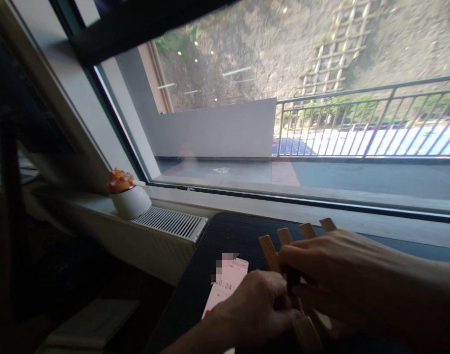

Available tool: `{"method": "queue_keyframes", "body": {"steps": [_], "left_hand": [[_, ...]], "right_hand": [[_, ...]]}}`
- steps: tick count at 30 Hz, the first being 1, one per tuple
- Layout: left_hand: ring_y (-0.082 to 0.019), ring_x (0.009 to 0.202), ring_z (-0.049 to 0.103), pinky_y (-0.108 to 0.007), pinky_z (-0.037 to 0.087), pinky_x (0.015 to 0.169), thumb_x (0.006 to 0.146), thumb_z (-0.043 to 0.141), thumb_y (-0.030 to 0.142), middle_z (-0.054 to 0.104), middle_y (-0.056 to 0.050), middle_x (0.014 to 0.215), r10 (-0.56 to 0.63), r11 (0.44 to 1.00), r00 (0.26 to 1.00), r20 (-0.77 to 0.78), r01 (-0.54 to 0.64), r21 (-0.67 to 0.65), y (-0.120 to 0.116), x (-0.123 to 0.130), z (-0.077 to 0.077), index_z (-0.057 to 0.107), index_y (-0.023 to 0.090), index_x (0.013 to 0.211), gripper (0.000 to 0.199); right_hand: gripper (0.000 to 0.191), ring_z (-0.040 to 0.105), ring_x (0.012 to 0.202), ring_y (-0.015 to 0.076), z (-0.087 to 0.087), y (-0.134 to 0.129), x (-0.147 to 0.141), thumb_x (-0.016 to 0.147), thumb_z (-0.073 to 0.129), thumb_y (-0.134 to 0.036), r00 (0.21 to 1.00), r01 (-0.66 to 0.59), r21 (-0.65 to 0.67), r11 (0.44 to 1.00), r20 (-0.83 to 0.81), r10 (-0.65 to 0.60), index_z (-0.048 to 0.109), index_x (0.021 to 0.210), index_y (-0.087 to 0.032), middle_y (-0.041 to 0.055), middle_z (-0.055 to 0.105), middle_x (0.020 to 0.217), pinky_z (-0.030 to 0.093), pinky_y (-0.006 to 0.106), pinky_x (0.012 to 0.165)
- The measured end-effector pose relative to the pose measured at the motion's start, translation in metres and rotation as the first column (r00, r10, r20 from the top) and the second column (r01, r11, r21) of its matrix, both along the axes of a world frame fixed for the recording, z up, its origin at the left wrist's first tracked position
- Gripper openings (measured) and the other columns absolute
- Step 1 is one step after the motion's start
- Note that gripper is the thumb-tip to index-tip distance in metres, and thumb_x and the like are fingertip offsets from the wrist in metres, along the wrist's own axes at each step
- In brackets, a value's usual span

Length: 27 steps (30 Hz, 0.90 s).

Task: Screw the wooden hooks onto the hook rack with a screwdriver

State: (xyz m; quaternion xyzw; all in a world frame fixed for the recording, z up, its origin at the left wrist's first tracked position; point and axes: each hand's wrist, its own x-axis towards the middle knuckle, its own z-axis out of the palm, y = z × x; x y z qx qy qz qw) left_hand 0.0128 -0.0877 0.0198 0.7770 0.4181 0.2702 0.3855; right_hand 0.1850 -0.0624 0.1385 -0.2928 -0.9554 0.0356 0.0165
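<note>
My right hand (335, 265) comes in from the right, closed over a small dark object (293, 279) whose kind I cannot make out. Against its fingertips, my left hand (252, 305) is closed in a pinch; what lies inside it is hidden. Several light wooden slats (268, 250) with squared-off ends stick out beyond the right hand. Another wooden piece (306, 330) shows below the fingers, near the bottom edge. Both hands cover the middle of this wooden item, so how its parts join cannot be seen. A phone (234, 275) showing a running-time display lies by the left hand, partly covered by it.
The dark tabletop (225, 231) ends at a window sill (247, 204). Left of it, a white jar-like container with an orange top (131, 196) stands on a grilled radiator (173, 223). A pale box-like thing (94, 319) sits lower left. Outside are a railing and a rocky slope.
</note>
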Motion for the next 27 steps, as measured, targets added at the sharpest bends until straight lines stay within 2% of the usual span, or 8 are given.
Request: {"method": "queue_keyframes", "body": {"steps": [4, 8, 13, 16, 19, 23, 25, 27], "left_hand": [[-0.010, 0.061, 0.051, -0.020, 0.034, 0.055, 0.075, 0.067, 0.026, 0.058, 0.003, 0.067, 0.017, 0.999, 1.000, 0.004, -0.017, -0.033, -0.001, 0.000, -0.001, 0.053, 0.015, 0.062, 0.022], [-0.010, 0.061, 0.052, -0.020, 0.033, 0.052, 0.074, 0.067, 0.027, 0.057, 0.003, 0.064, 0.019, 0.999, 1.000, -0.008, -0.020, -0.037, -0.005, 0.000, -0.003, 0.052, 0.015, 0.061, 0.023], [-0.010, 0.065, 0.055, -0.019, 0.036, 0.058, 0.076, 0.066, 0.024, 0.062, 0.003, 0.073, -0.007, 1.000, 1.000, -0.009, 0.007, -0.007, -0.005, 0.001, -0.004, 0.062, 0.016, 0.072, 0.010], [-0.009, 0.062, 0.052, -0.019, 0.036, 0.058, 0.077, 0.067, 0.025, 0.059, 0.003, 0.068, 0.001, 1.000, 1.000, -0.010, -0.001, 0.008, -0.005, 0.001, -0.003, 0.064, 0.016, 0.071, 0.011], [-0.008, 0.061, 0.051, -0.019, 0.036, 0.059, 0.076, 0.069, 0.023, 0.057, 0.004, 0.066, -0.002, 1.000, 1.000, -0.003, 0.002, 0.023, -0.004, 0.000, -0.002, 0.065, 0.016, 0.071, 0.010], [-0.010, 0.066, 0.055, -0.019, 0.038, 0.062, 0.077, 0.068, 0.022, 0.061, 0.003, 0.072, -0.026, 0.997, 1.000, 0.002, 0.026, 0.068, -0.003, 0.001, -0.002, 0.064, 0.016, 0.072, 0.008], [-0.011, 0.070, 0.057, -0.019, 0.039, 0.065, 0.077, 0.068, 0.020, 0.063, 0.002, 0.075, -0.044, 0.995, 0.999, 0.010, 0.043, 0.086, -0.002, 0.002, -0.002, 0.064, 0.016, 0.072, 0.008], [-0.011, 0.068, 0.058, -0.020, 0.039, 0.063, 0.076, 0.068, 0.020, 0.062, 0.002, 0.072, -0.044, 0.995, 0.999, 0.016, 0.042, 0.089, -0.001, 0.003, -0.001, 0.061, 0.016, 0.068, 0.012]], "right_hand": [[0.008, 0.054, 0.047, 0.0130, -0.011, -0.004, 0.000, 0.080, 0.059, -0.019, 1.000, 0.002, -0.023, 1.000, -0.026, -0.003, 0.055, 0.076, -0.023, -0.0040, 0.061, 0.061, 0.026, 0.027, 0.051], [0.009, 0.056, 0.050, 0.0157, -0.012, -0.013, -0.006, 0.081, 0.054, -0.015, 0.993, 0.110, -0.088, 0.990, 0.059, -0.105, 0.055, 0.077, -0.023, -0.0014, 0.062, 0.063, 0.024, 0.028, 0.049], [0.008, 0.051, 0.050, 0.0156, -0.012, -0.012, -0.009, 0.084, 0.052, -0.020, 0.981, 0.195, -0.142, 0.970, 0.049, -0.190, 0.052, 0.076, -0.024, 0.0000, 0.063, 0.064, 0.023, 0.029, 0.047], [0.014, 0.045, 0.048, 0.0142, -0.024, -0.003, -0.006, 0.086, 0.052, -0.027, 0.960, 0.278, -0.142, 0.950, 0.010, -0.280, 0.050, 0.073, -0.023, 0.0006, 0.062, 0.062, 0.023, 0.029, 0.047], [0.022, 0.047, 0.051, 0.0140, -0.037, 0.003, -0.001, 0.091, 0.046, -0.034, 0.929, 0.348, -0.142, 0.927, -0.083, -0.362, 0.050, 0.072, -0.023, 0.0005, 0.061, 0.061, 0.025, 0.028, 0.048], [0.021, 0.047, 0.050, 0.0131, -0.033, 0.000, 0.003, 0.088, 0.053, -0.035, 0.953, 0.278, -0.151, 0.949, -0.078, -0.292, 0.053, 0.070, -0.023, -0.0009, 0.061, 0.060, 0.023, 0.027, 0.047], [0.010, 0.048, 0.048, 0.0123, -0.023, -0.004, 0.004, 0.084, 0.058, -0.030, 0.976, 0.189, -0.160, 0.969, -0.082, -0.204, 0.057, 0.075, -0.024, -0.0019, 0.063, 0.062, 0.022, 0.027, 0.046], [0.011, 0.050, 0.049, 0.0114, -0.015, -0.005, 0.004, 0.085, 0.058, -0.025, 0.990, 0.056, -0.152, 0.987, -0.123, -0.075, 0.058, 0.074, -0.024, -0.0020, 0.063, 0.064, 0.023, 0.026, 0.046]]}}
